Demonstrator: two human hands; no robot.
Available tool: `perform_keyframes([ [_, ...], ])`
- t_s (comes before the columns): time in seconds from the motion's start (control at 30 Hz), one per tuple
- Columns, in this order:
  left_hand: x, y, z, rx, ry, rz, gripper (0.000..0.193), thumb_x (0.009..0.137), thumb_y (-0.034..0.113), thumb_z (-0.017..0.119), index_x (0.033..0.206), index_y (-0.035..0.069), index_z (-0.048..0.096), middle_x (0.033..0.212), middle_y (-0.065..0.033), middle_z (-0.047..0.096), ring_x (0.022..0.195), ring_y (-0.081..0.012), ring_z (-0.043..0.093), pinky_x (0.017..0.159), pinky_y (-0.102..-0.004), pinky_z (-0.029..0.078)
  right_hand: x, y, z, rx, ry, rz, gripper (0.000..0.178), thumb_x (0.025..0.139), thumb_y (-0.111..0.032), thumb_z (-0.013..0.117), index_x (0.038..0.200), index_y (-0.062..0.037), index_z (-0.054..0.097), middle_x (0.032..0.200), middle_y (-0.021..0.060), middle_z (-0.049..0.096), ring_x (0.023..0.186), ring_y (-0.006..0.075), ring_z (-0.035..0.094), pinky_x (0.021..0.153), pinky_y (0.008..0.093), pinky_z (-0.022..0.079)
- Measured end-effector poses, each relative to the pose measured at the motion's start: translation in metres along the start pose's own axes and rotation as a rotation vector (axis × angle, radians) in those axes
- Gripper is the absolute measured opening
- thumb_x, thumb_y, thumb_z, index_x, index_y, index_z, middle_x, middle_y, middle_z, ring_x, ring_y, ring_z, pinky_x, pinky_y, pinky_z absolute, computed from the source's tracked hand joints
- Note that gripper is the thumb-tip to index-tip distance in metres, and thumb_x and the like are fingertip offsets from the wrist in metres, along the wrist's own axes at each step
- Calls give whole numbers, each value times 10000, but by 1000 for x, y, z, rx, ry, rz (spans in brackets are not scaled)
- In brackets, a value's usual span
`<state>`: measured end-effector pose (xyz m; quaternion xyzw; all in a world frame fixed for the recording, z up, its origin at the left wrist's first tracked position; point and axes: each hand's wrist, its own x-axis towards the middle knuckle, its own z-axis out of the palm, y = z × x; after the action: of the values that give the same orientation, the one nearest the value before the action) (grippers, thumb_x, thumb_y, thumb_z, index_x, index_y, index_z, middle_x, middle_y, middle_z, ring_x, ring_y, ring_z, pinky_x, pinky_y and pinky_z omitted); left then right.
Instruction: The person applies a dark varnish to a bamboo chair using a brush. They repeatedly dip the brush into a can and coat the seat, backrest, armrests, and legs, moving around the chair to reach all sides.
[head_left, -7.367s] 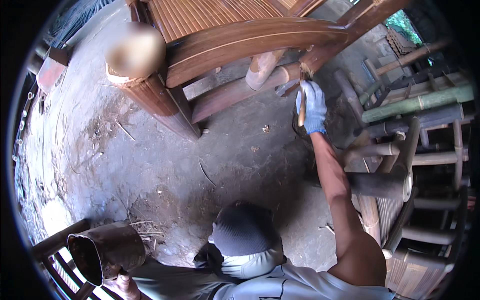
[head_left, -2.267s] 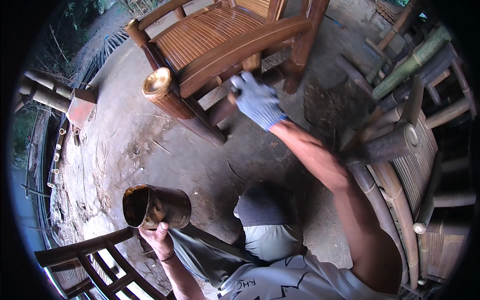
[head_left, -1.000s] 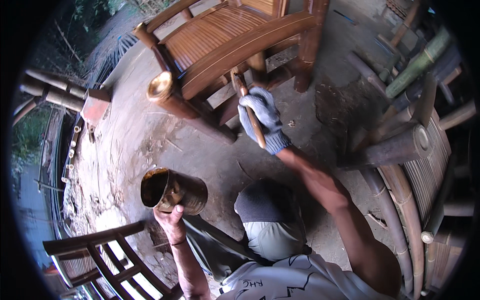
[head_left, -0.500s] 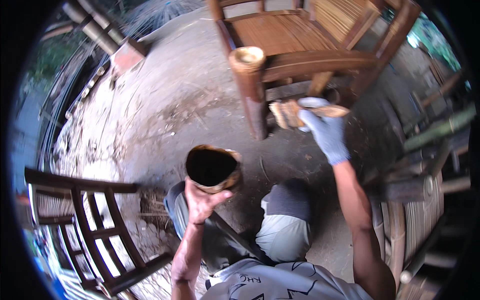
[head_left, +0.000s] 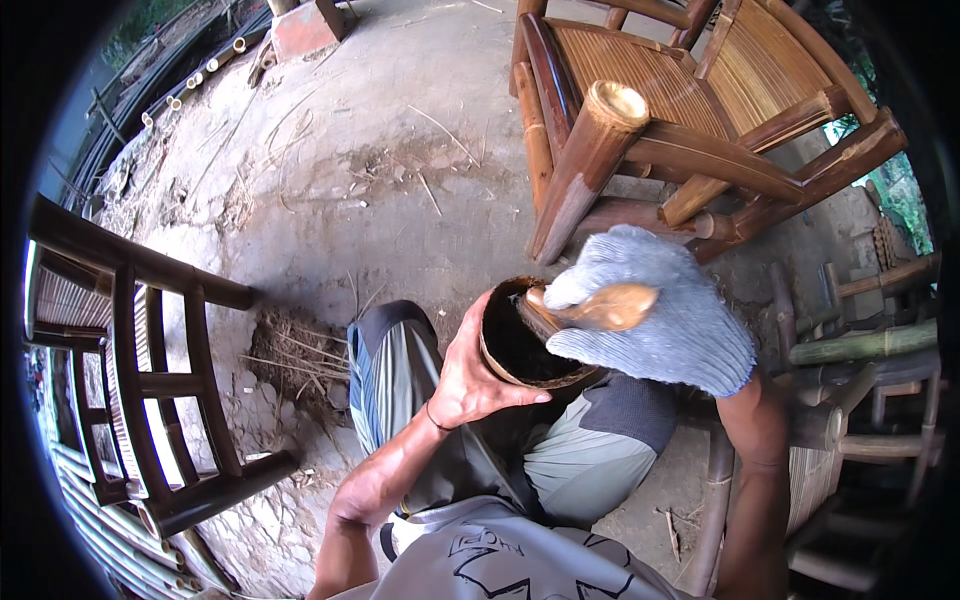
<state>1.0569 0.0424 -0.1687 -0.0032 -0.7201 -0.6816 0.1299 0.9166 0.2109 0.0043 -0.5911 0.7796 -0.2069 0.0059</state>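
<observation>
My bare left hand is wrapped round the side of a round, brown-rimmed pot with a dark inside, held above my knees. My right hand, in a grey knitted glove, grips a brush by its wooden handle. The brush's head dips into the pot's mouth, so its bristles are hidden. Beyond the pot stands a glossy brown bamboo chair, its thick front leg closest to my gloved hand.
A dark bamboo chair frame is at the left. More bamboo pieces are stacked at the right. Dry fibres lie on the rough floor by my left knee, and a red-based post stands at the far left.
My right hand has come from near the chair toward me, bringing the brush into the pot. The pot has shifted right in view, and the view itself has turned.
</observation>
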Motion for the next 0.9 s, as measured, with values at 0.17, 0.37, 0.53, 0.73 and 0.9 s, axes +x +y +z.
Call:
perform_keyframes([
  [0.17,1,5,2,57,-3,14,1273,488,404,998,1484,-9,322,1450,-180,455,1351,-307,468,1149,-424,362,5,2,12,-37,-67,-1,354,755,-353,818,980,-118,679,900,91,562,904,309,584,806,437,473],
  [0.37,-4,3,1,15,4,5,1273,489,404,998,1486,-10,322,1444,-177,464,1352,-300,468,1146,-423,365,9,2,23,-51,-118,17,292,758,-351,783,936,-139,690,886,77,558,885,278,599,798,422,506],
  [0.53,-4,5,3,-50,9,-23,1277,487,389,1002,1488,-11,318,1443,-173,468,1350,-294,472,1147,-419,365,9,1,27,-51,-48,-17,260,776,-338,766,902,-124,692,849,70,553,860,275,605,777,424,512],
  [0.73,-5,4,-1,-39,43,-26,1269,500,368,1004,1491,-11,307,1435,-164,481,1349,-283,472,1148,-413,364,-1,5,-10,131,84,-43,349,779,-278,818,1042,-83,698,926,85,676,858,259,650,794,376,532],
  [0.9,7,10,-3,-66,45,-35,1249,522,322,1005,1485,-32,293,1432,-158,474,1348,-260,463,1148,-395,358,-58,32,8,1378,515,694,306,941,-101,636,1230,-31,564,1177,122,633,1071,216,651,853,426,577],
])
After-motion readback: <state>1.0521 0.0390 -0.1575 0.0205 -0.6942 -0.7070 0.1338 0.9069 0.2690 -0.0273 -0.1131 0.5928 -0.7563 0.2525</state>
